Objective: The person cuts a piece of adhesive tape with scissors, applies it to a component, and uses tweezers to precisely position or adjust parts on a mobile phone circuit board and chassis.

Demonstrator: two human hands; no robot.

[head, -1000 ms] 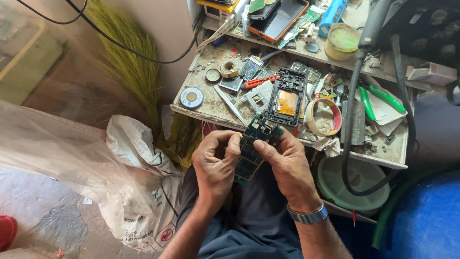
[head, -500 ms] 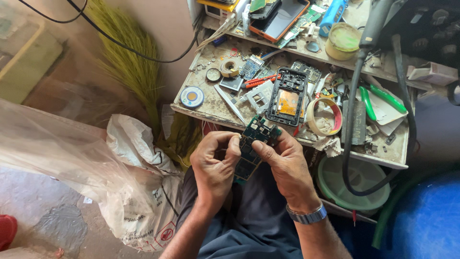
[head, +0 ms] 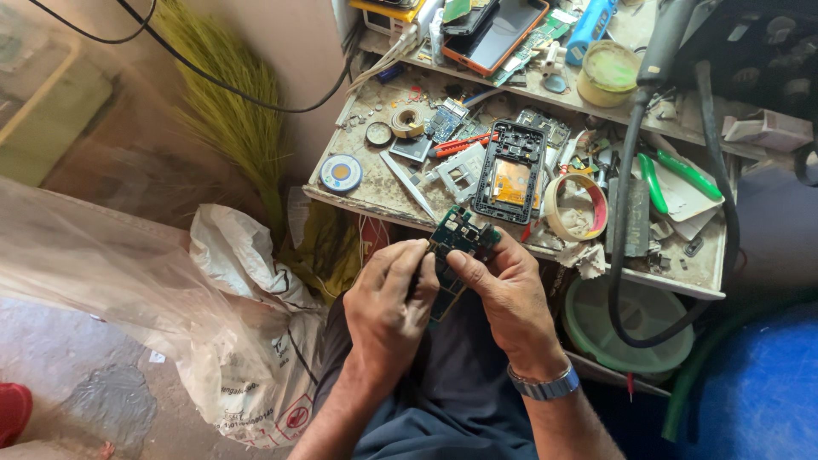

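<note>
Our left hand (head: 388,307) and right hand (head: 509,302) curl inward over our lap, wrists bent, fingers (head: 460,262) clamped from both sides on a green phone circuit board (head: 458,243), flat and studded with small parts. Just beyond our fingers lies a black plastic phone frame (head: 511,170) on the scuffed, cluttered bench (head: 375,192), beside a tape roll (head: 575,207).

Two hands, left (head: 388,307) and right (head: 507,294), share one circuit board (head: 460,237). On the bench (head: 375,192) I count one phone frame (head: 509,172), one solder wick spool (head: 341,173), two tape rolls, a small one (head: 408,121) and a big one (head: 576,207), one yellow tub (head: 608,73) and one pair of tweezers (head: 407,182). One broom (head: 228,111), one white sack (head: 247,324).
</note>
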